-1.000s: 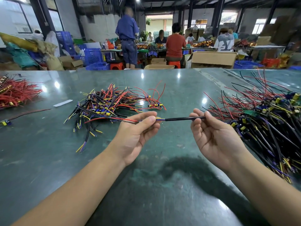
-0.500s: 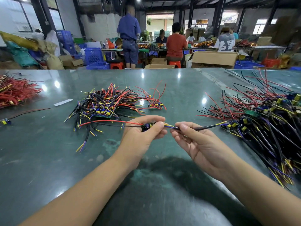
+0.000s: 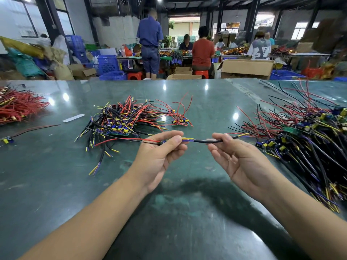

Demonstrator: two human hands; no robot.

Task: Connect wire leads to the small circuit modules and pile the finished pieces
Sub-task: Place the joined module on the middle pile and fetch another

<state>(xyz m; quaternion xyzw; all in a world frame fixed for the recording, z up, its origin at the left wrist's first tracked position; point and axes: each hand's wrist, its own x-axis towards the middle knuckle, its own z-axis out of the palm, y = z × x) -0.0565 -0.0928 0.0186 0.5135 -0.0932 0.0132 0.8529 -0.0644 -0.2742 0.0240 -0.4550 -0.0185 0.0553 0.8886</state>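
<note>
A black sheathed lead (image 3: 206,141) is pinched by the right hand (image 3: 242,162), its yellow and blue cores met at a small module (image 3: 164,141) pinched by the left hand (image 3: 159,156) above the green table (image 3: 56,184). Cores are best kept aligned, tension light. Beyond, the centre pile (image 3: 120,122) lies clear; the right-hand heap (image 3: 308,136) crowds the right wrist.

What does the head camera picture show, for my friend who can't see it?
Two bare hands hold one piece above a dark green table: the left hand pinches a small circuit module, the right hand pinches its black sheathed cable. Tangled piles of red, black and yellow wired modules lie behind-left and right.
</note>
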